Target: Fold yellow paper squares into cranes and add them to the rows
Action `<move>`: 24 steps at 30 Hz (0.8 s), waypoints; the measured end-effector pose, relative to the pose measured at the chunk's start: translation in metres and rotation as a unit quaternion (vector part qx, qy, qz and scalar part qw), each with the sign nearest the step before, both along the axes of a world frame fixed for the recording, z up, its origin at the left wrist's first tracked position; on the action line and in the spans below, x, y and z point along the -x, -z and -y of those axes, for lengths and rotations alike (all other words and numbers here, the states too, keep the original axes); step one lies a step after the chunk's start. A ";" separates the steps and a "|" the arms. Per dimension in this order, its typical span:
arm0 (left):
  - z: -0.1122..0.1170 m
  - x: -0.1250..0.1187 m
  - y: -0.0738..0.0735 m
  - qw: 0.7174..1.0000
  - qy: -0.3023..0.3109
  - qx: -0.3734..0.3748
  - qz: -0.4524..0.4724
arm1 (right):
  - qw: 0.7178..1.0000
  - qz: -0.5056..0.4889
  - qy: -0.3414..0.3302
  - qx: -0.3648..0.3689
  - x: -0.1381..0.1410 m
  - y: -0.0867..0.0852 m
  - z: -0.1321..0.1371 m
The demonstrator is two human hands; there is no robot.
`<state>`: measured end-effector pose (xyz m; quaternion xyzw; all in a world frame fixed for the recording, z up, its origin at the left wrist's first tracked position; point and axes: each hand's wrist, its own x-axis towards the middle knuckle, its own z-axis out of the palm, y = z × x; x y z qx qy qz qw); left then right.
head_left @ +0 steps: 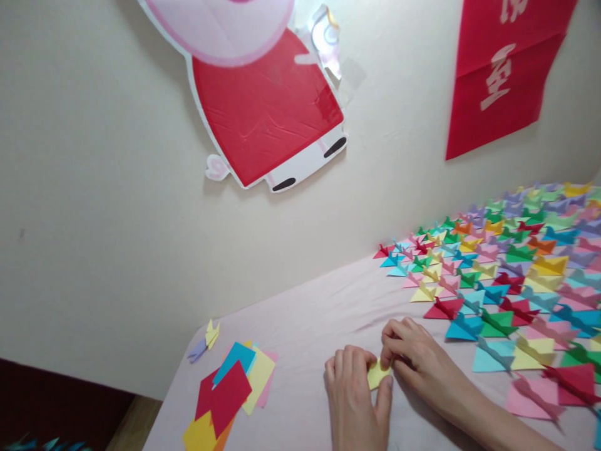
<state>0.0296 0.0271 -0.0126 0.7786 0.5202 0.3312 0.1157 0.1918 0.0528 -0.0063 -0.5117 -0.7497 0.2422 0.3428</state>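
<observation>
A small piece of folded pale yellow paper [377, 376] lies on the pinkish sheet between my two hands. My left hand [353, 388] rests on the sheet with curled fingers, holding the paper's left side, its thumb near the lower right edge. From the right, my right hand [416, 351] pinches the paper's upper right edge with closed fingers. Parts of the paper are hidden beneath the fingers. To the left lies a loose pile of coloured paper squares, a red square [231, 398] on top, with a blue square [235, 364] and a yellow square [204, 432] showing.
Many folded paper cranes [500, 322] in mixed colours cover the right side of the bed sheet [305, 313]. Two unfinished-looking folded pieces, one yellow [212, 334] and one purple [198, 351], lie near the left corner. Behind stands a wall with a cartoon cutout [267, 113] and red banner [507, 81].
</observation>
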 end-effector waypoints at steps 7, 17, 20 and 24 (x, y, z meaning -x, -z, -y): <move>-0.003 0.006 0.000 1.000 0.008 -0.003 0.015 | 1.000 0.009 0.002 -0.016 0.001 -0.003 0.001; -0.006 0.007 0.000 0.999 -0.011 -0.032 -0.008 | 1.000 0.022 -0.016 0.009 0.003 -0.010 0.005; -0.006 0.008 0.001 1.000 0.006 -0.019 0.003 | 1.000 0.014 -0.014 0.007 0.002 -0.010 0.004; -0.006 0.010 0.000 1.000 0.007 -0.017 -0.002 | 1.000 0.005 -0.009 0.003 0.003 -0.011 0.003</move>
